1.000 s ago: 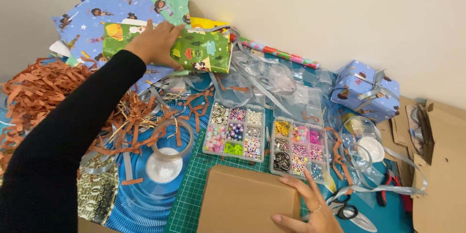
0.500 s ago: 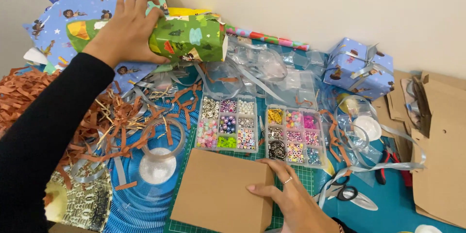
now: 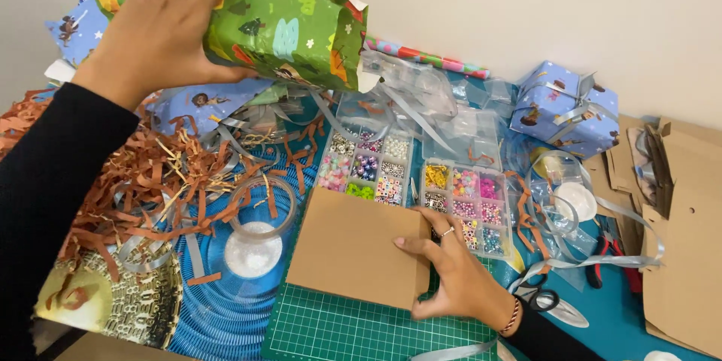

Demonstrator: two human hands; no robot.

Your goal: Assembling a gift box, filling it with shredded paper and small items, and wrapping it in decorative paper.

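My left hand (image 3: 162, 19) grips a folded bundle of green patterned wrapping paper (image 3: 289, 30) and holds it up above the table at the top left. My right hand (image 3: 451, 271) rests on the right edge of a flat brown cardboard box (image 3: 353, 252), fingers over its side. The box lies on a green cutting mat (image 3: 361, 327). Just behind the box sit two clear bead organisers (image 3: 365, 165) filled with colourful beads.
Shredded brown paper (image 3: 143, 173) and grey ribbon cover the left. A clear tape roll (image 3: 259, 218) lies beside the box. Blue wrapping paper (image 3: 83, 26), a wrapped blue gift (image 3: 564, 109), scissors (image 3: 541, 301), pliers (image 3: 613, 271) and cardboard pieces (image 3: 681, 256) lie around.
My left hand has lifted the green paper bundle off the pile and brought it up and toward me. My right hand has slid to the box's right edge.
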